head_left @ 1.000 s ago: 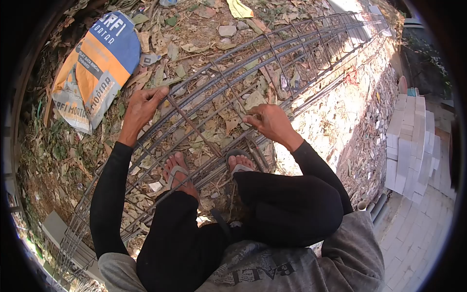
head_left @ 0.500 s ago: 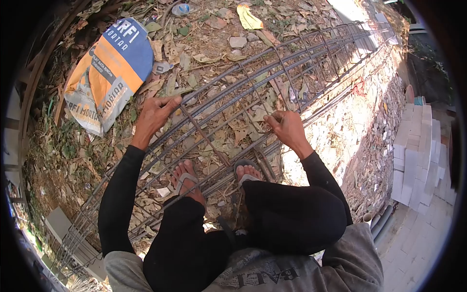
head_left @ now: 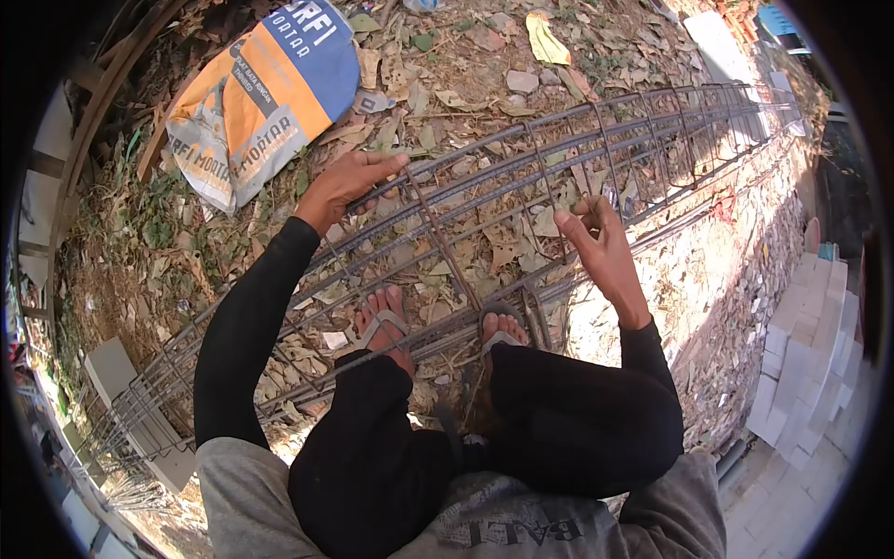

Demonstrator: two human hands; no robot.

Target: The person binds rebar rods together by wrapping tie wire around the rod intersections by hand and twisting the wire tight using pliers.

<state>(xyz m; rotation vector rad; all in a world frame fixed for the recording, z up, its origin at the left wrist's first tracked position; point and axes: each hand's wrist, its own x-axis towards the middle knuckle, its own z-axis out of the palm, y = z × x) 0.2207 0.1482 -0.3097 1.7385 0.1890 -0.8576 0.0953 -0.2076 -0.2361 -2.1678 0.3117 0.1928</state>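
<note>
A long rebar cage (head_left: 503, 172) of dark longitudinal bars and bent square stirrups lies diagonally across the ground before me. My left hand (head_left: 349, 186) is closed at the cage's far upper bar, by the corner of a rusty stirrup (head_left: 433, 228), its thumb lying along the steel. Over the near half of the cage is my right hand (head_left: 603, 247), fingers curled and thumb bent in, close to another stirrup (head_left: 542, 168). Whatever its fingertips pinch is too small to tell. Both my feet, in flip-flops (head_left: 384, 326), stand among the bars at the near side.
An orange, blue and white mortar bag (head_left: 270, 102) lies beyond my left hand. A yellow scrap (head_left: 548, 39) sits farther off among dry leaves and stones. Pale blocks (head_left: 805, 345) are stacked at right. A grey slab (head_left: 140, 410) lies under the cage's left end.
My view has shifted, so the cage and bag appear farther right. My right hand has turned, its fingers raised more upright beside the stirrup. My left hand stays at the stirrup corner.
</note>
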